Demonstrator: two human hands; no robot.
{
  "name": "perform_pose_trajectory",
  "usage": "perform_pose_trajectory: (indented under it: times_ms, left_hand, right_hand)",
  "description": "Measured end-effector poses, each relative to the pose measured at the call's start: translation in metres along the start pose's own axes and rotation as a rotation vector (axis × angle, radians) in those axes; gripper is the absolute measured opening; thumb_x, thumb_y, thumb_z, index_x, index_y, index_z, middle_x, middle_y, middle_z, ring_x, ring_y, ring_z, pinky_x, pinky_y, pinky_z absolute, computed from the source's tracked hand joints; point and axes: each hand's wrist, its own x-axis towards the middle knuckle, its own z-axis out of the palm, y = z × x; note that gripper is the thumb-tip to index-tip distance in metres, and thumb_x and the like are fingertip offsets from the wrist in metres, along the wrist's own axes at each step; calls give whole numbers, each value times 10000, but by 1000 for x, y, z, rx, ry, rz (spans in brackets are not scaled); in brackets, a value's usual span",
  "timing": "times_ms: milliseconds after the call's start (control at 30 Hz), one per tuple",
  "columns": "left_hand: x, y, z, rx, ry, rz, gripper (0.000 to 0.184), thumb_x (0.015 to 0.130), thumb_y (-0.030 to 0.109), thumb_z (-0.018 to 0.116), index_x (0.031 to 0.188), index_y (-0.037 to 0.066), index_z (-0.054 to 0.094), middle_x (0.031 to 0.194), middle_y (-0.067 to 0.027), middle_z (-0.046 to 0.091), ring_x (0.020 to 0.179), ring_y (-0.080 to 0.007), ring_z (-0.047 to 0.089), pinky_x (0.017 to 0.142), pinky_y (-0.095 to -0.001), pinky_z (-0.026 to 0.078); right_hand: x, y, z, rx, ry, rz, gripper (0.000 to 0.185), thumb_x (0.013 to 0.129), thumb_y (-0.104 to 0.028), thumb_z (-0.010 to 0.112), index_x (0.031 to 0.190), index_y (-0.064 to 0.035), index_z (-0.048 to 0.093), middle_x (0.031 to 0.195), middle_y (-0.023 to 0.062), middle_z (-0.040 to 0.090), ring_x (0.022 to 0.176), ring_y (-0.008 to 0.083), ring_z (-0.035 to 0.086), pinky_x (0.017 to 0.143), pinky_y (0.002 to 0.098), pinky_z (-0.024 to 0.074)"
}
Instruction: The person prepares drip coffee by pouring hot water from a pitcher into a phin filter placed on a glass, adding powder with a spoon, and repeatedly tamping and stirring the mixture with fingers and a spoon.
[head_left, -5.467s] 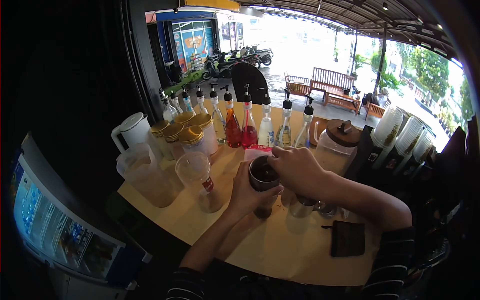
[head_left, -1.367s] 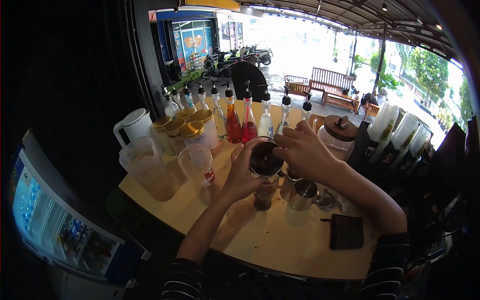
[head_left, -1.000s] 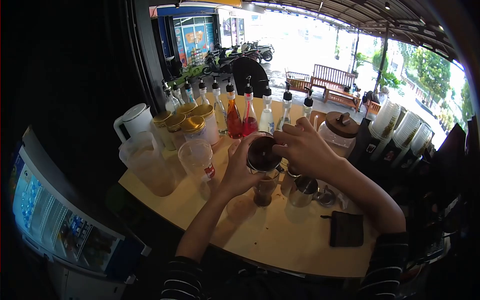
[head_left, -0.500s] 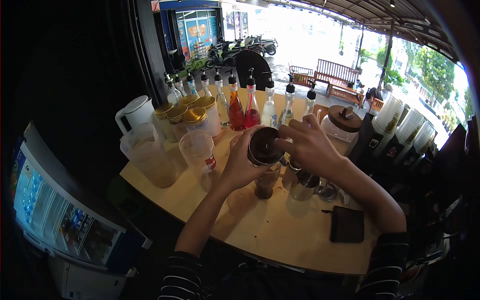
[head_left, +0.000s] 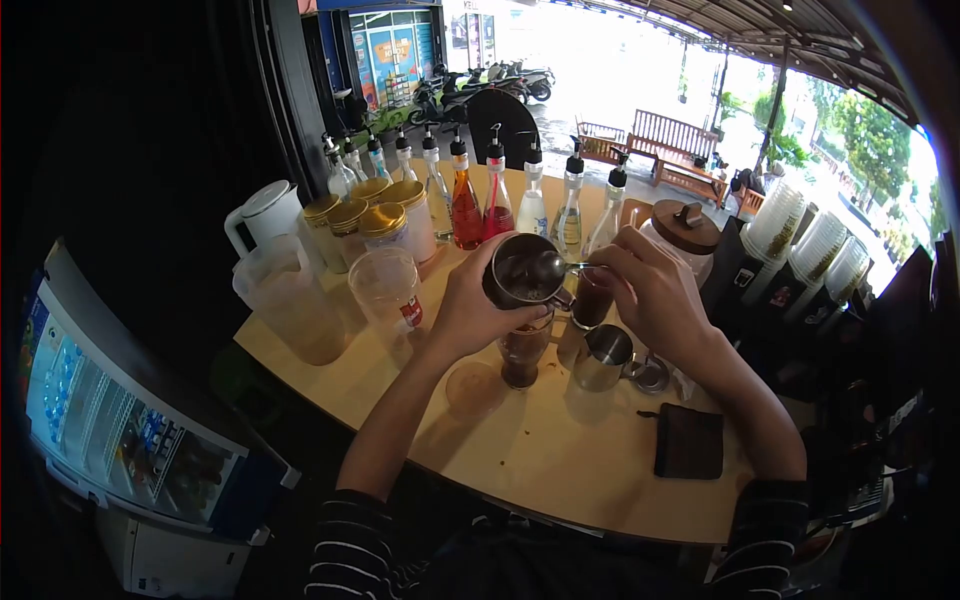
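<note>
My left hand [head_left: 462,315] is wrapped round a metal pitcher [head_left: 497,290], tilted so that its dark inside faces me. Between the fingers of my right hand [head_left: 648,300] is the handle of a metal spoon [head_left: 546,268], whose rounded bowl lies over the pitcher's mouth. Directly below the pitcher stands a glass [head_left: 522,362] with brown liquid, its top partly hidden. A second glass [head_left: 592,307] of dark drink is partly covered by my right hand. Beside it sits another metal pitcher [head_left: 603,362], upright.
Pump bottles [head_left: 466,210] line the back. Gold-lidded jars [head_left: 385,222], a clear plastic tub [head_left: 385,285] and a plastic jug [head_left: 290,310] are on the left. A dark folded cloth [head_left: 690,440] lies front right. Stacked cups [head_left: 775,225] and a wooden-lidded jar [head_left: 684,232] stand right.
My right hand has drawn back to the right and slightly down, so the spoon's bowl now shows at the pitcher's mouth. My left hand still holds the pitcher above the glass.
</note>
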Motion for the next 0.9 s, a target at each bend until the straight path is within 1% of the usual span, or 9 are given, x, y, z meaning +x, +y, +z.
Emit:
perform_pose_trajectory:
  times_ms: [67,233,300,433,500,600,800,867,900]
  left_hand:
    - [1,-5,-1,8,-35,-36,809,604,205,868,1276,12,463,1176,-127,602,1108,-218,589,961,-342,465]
    - [4,-14,-2,19,-42,-56,803,601,229,871,1268,20,477,1161,-122,612,1098,-218,596,955,-335,468]
    - [5,-16,-2,38,-32,-55,803,599,238,872,1266,21,480,1158,-121,615,1088,-217,602,952,-334,470]
    - [7,-16,-4,-3,-29,-108,806,600,262,873,1265,19,488,1140,-117,625,1060,-211,615,928,-324,484]
    - [7,-12,-6,-28,-34,-143,807,599,269,874,1263,16,491,1134,-117,628,1051,-205,618,917,-320,489]
    - [7,-5,-9,-29,-27,-197,759,619,187,880,1248,-17,508,1137,-106,628,1053,-183,609,930,-320,494]
    - [11,-15,-11,31,-30,-201,756,613,208,887,1234,-18,520,1127,-107,631,1023,-186,622,904,-317,507]
    - [12,-18,-11,22,-1,-172,800,567,338,891,1212,3,554,1071,-120,664,975,-181,641,867,-302,507]
    - [12,-19,-12,22,-3,-173,800,567,338,891,1212,3,554,1071,-120,664,975,-181,641,867,-302,507]
  right_hand:
    - [-5,-5,-6,22,-23,71,84,843,-77,600,917,-39,607,870,94,546,763,314,587,683,406,448]
    - [-12,-2,-12,108,-17,163,86,885,-85,559,926,-21,598,856,130,548,770,352,591,679,425,465]
    - [-14,-2,-15,219,-1,249,89,891,-71,543,926,-12,598,850,139,559,759,348,593,672,414,466]
    - [-21,0,-23,195,13,257,97,898,-60,536,939,1,599,842,141,568,740,315,597,669,396,465]
    - [-26,-2,-27,245,-27,363,103,900,-50,540,952,15,601,828,142,567,730,279,587,668,365,466]
    - [-46,5,-22,300,9,388,109,898,-44,547,960,27,602,816,146,562,724,256,577,665,339,471]
    - [-77,4,-15,332,-43,446,114,895,-28,535,959,32,607,826,156,568,755,283,598,684,344,480]
    - [-84,1,-11,340,-81,483,124,888,-21,527,960,26,616,835,161,573,775,305,604,689,368,479]
    - [-91,4,-4,329,-122,461,129,884,-23,528,962,24,620,840,164,576,776,314,602,683,378,478]
